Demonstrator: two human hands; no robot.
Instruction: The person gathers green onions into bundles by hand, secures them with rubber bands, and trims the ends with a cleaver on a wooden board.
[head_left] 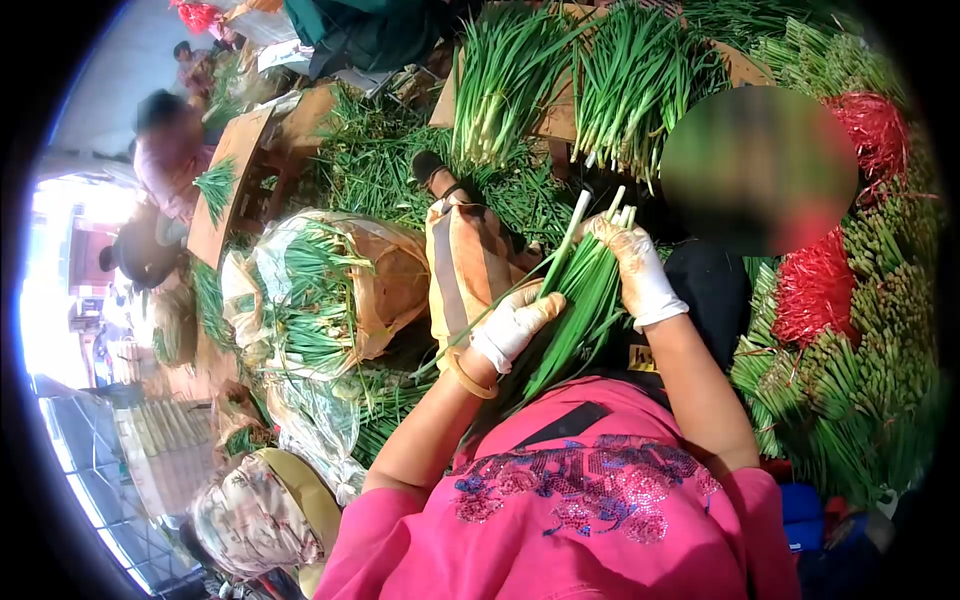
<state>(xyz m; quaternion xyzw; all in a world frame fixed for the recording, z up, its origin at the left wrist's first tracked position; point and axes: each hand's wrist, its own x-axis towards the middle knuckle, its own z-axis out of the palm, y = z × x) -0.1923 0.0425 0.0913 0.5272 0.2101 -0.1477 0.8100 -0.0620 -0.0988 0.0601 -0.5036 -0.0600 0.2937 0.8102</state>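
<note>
My left hand (520,325), in a white glove, is closed around the leafy middle of a bunch of green onions (580,335). Higher up, my gloved right hand (632,265) grips the same bunch near its pale stem ends, which poke out above the fingers. One thicker stalk (570,235) slants up at the left side of the bunch. The green leaves hang toward my lap. A yellow bracelet (470,375) circles my left wrist.
Two piles of green onions (510,85) (640,85) lie on a board ahead. A plastic-wrapped bundle (320,290) stands left. Tied bundles and red plastic strips (815,290) are at right. Other people (170,150) (265,510) sit at left.
</note>
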